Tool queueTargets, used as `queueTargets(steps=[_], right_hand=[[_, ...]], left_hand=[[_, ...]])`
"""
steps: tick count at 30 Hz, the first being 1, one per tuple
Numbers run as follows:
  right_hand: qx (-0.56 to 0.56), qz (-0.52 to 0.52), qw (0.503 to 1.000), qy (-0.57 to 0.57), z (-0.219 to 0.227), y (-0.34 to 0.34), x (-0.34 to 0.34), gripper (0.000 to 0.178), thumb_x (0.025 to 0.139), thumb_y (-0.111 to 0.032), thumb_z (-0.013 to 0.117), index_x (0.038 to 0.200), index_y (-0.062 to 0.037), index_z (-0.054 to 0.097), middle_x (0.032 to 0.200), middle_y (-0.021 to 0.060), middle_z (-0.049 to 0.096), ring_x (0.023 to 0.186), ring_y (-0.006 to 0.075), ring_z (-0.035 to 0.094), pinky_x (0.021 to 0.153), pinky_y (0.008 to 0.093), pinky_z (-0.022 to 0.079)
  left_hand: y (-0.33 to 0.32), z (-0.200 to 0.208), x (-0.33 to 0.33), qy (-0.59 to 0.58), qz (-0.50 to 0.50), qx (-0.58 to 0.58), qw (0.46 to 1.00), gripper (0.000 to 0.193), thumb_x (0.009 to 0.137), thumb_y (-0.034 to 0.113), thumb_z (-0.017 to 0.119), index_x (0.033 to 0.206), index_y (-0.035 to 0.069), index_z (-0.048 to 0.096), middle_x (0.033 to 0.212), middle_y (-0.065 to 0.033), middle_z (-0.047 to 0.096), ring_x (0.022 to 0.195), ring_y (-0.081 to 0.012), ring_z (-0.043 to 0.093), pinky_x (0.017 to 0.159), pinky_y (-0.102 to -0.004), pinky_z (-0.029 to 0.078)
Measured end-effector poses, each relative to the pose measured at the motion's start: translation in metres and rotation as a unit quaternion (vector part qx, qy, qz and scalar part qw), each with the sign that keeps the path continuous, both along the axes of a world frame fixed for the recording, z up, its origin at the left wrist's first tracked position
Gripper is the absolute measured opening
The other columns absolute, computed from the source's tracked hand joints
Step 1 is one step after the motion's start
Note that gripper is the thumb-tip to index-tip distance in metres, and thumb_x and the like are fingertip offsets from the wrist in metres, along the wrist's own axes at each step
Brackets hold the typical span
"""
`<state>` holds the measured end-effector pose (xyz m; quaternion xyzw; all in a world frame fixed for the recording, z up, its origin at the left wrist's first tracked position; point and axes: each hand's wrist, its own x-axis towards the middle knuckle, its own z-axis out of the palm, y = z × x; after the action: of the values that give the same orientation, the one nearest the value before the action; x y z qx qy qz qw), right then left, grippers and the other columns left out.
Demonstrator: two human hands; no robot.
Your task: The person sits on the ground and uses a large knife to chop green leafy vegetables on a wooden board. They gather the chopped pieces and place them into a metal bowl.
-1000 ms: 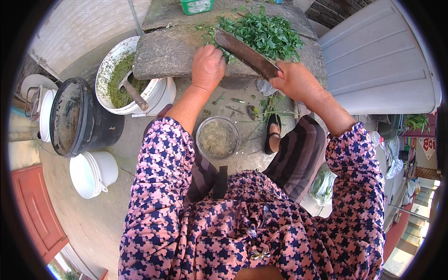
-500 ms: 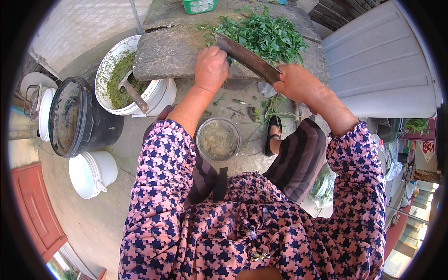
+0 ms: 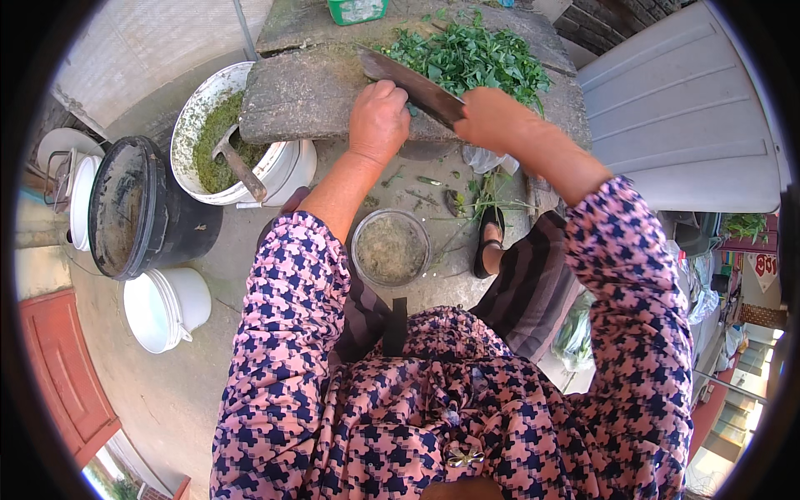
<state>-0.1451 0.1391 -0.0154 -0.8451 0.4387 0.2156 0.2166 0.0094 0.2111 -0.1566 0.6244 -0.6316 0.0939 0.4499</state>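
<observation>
My right hand (image 3: 492, 119) is wrapped round the grip of a long knife with a dark, rusty-brown blade (image 3: 417, 87). The blade slants far and left across the worn wooden board (image 3: 292, 92), its tip beyond my left hand. Close against the near side of the blade, my left hand (image 3: 379, 121) is closed in a fist at the board's near edge. A bit of dark green shows beside its fingers, but what it grips is hidden. Behind the knife lies a loose heap of chopped green leaves (image 3: 471, 58).
Left of the board stands a white bucket (image 3: 185, 125) of chopped green mash, a wooden-handled tool (image 3: 242, 171) resting in it. A black bucket (image 3: 179, 229) and a white bucket (image 3: 192, 300) stand further left. A round clear tub (image 3: 390, 247) sits between my legs. A green container (image 3: 357, 10) stands far back.
My right hand has moved left and slightly away from me, sliding the knife so its tip reaches further past my left hand. The left hand has stayed nearly in place.
</observation>
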Motion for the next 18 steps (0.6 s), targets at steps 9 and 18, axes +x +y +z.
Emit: queueTargets(steps=[9, 18], right_hand=[[-0.024, -0.02, 0.995, -0.091, -0.02, -0.006, 0.017, 0.03, 0.081, -0.023, 0.063, 0.097, 0.002, 0.066, 0.092, 0.0222, 0.068, 0.082, 0.0353, 0.067, 0.075, 0.0429, 0.054], [0.096, -0.184, 0.962, -0.177, -0.039, -0.029, -0.024, 0.027, 0.082, -0.024, 0.066, 0.079, -0.0011, 0.052, 0.06, 0.0105, 0.058, 0.044, 0.0215, 0.057, 0.043, 0.0364, 0.043]], left_hand=[[0.009, 0.007, -0.002, 0.024, -0.045, 0.041, 0.998, 0.015, 0.07, 0.011, 0.071, 0.076, 0.004, 0.058, 0.086, -0.0125, 0.054, 0.086, -0.0347, 0.055, 0.075, -0.0465, 0.047], [0.01, 0.002, 0.003, 0.006, -0.066, 0.043, 0.997, 0.009, 0.072, 0.001, 0.062, 0.076, 0.003, 0.055, 0.088, -0.0128, 0.052, 0.09, -0.035, 0.053, 0.079, -0.0447, 0.047]])
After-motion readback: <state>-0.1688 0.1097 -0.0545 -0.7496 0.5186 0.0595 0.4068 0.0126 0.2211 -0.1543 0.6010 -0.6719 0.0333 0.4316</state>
